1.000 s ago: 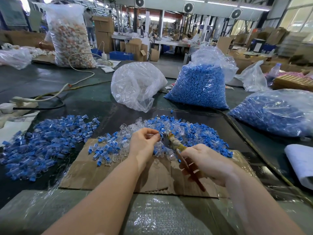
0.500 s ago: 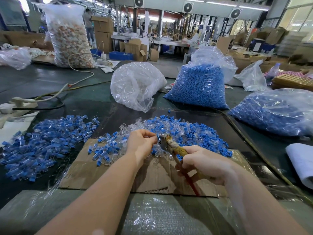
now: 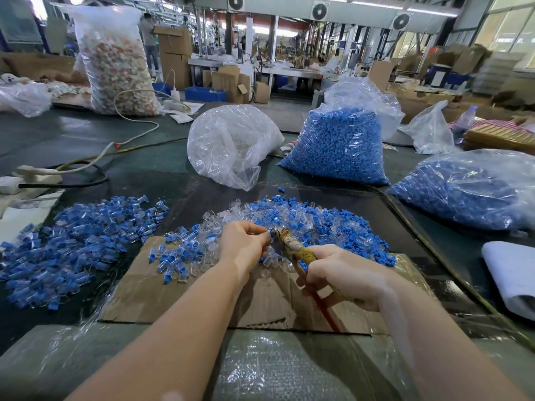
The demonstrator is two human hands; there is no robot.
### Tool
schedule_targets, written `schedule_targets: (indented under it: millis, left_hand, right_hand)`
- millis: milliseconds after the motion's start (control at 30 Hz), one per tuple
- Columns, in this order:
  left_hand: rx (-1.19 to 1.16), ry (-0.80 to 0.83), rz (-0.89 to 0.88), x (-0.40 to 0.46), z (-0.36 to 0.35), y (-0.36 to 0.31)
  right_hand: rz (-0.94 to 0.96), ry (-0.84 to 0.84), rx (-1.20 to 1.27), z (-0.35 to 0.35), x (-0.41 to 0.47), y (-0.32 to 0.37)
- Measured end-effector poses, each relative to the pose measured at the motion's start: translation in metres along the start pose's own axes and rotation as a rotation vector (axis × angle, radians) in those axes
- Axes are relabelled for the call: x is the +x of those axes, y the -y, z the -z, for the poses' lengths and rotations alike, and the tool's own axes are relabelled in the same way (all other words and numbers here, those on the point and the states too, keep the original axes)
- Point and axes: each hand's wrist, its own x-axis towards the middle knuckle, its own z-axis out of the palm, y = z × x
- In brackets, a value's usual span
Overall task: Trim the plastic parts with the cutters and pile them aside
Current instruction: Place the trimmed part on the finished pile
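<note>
At the near middle of the tabletop (image 3: 86, 146), over a flattened sheet of cardboard (image 3: 150, 296), the left hand (image 3: 244, 247) curls its fingers around a small plastic part (image 3: 267, 232), pinching it at the fingertips right against the head of the cutters (image 3: 292, 245). The right hand (image 3: 344, 274) wraps around the cutters' yellowed handles, with a red handle end poking out below the palm toward the near edge; whether the blades are closed on the part cannot be told. Just beyond both hands, a heap of loose blue and clear parts (image 3: 318, 224) spreads across the far side of the cardboard. Well to the left, toward the left edge, lies a separate pile of blue-and-clear pieces (image 3: 72, 244). Farther back near the middle stands a crumpled clear bag (image 3: 231, 146), and beside it on the right a tall bag of blue parts (image 3: 341, 146). Another bag of blue parts (image 3: 469, 192) lies at the right edge, with a white roll (image 3: 512, 273) nearer along that same edge. A white power strip and cable (image 3: 37, 172) sit at the far left.
</note>
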Motion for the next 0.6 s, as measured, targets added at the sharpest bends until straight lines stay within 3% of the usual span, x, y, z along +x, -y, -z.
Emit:
schedule_targets:
  millis: [400,500,600]
  left_hand:
    - [-0.098,-0.012,0.009,-0.002,-0.003,0.007]
    - [-0.111,-0.016,0.009,-0.002,-0.002,0.009]
    - [-0.085,-0.038,-0.024,-0.001,0.003,0.008]
  right_hand:
    - [-0.006,-0.121,-0.294,-0.010,0.004,0.001]
    - [0.041,-0.128,-0.230,-0.015,0.004,-0.002]
    - [0.070,-0.186,-0.010,-0.015,0.003,-0.004]
